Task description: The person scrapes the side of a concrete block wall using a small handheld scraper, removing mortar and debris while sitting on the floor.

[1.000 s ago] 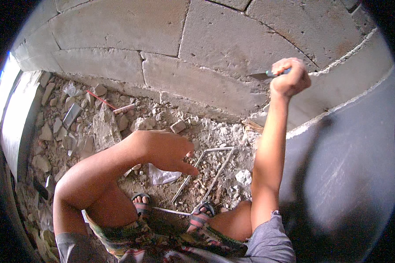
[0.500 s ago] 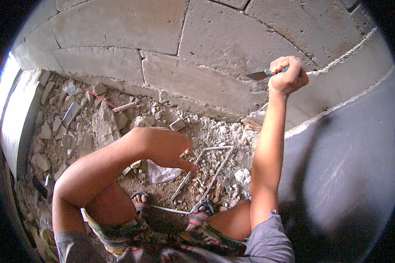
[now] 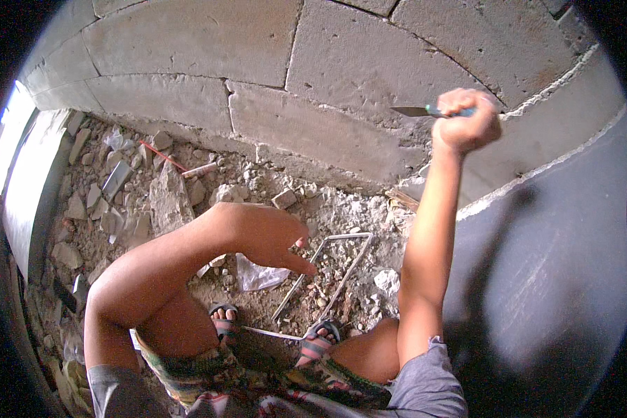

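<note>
In my right hand (image 3: 470, 125) is a small pointed trowel (image 3: 418, 111), the fist closed round its blue-green handle. Its dark blade points left, close in front of the grey block wall (image 3: 313, 132); whether it touches the wall I cannot tell. My left arm is bent over my knee. The left hand (image 3: 272, 240) hangs loosely above the rubble, with thumb and a finger apart and nothing seen in it. Most of its fingers are hidden behind the back of the hand.
A thin pale rectangular frame (image 3: 359, 261) lies on the rubble by my sandalled feet (image 3: 317, 341). Clear plastic (image 3: 258, 273), a red stick (image 3: 161, 156) and broken stones (image 3: 168, 198) lie around. A smooth dark grey panel (image 3: 550, 279) stands at the right.
My right hand has shifted slightly to the right with the trowel, and the blade has turned to lie more level. My left hand is almost unmoved.
</note>
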Demonstrator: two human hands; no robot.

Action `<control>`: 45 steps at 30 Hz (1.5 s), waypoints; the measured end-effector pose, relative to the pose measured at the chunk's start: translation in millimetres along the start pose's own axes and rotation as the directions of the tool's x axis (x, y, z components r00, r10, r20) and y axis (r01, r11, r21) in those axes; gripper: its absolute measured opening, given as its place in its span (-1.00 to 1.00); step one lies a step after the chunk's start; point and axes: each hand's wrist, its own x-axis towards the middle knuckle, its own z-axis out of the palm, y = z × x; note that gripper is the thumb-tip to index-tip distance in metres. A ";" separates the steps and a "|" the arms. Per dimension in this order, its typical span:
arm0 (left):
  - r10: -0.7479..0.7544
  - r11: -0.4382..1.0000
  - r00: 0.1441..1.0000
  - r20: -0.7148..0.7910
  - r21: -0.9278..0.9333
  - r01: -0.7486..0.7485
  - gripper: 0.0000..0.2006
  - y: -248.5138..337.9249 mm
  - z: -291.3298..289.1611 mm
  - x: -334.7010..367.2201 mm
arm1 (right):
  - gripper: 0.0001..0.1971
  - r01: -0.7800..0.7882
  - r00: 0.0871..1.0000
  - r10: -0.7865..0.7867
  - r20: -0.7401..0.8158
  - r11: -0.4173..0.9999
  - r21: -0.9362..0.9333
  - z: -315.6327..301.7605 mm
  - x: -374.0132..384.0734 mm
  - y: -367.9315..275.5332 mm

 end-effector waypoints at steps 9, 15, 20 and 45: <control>0.067 0.998 0.994 -0.091 -0.003 -0.068 -0.31 -2.3 5.1 2.7 | -0.70 -0.008 1.000 0.008 0.011 1.000 -0.012 8.2 -5.6 -2.7; -0.026 0.999 1.000 -0.003 0.029 0.026 -0.28 -0.9 -2.4 1.0 | -0.64 0.029 1.000 -0.029 -0.006 1.000 0.004 8.8 -5.9 -2.5; 0.069 0.998 0.994 -0.083 0.016 -0.068 -0.32 -4.9 0.9 0.7 | -0.63 -0.004 0.998 0.018 0.062 0.976 -0.216 17.8 -18.8 8.3; 0.079 0.997 0.990 -0.119 0.030 -0.076 -0.32 -5.7 -2.5 -4.5 | -0.63 0.012 0.999 -0.003 0.043 0.979 -0.204 22.6 -19.5 3.7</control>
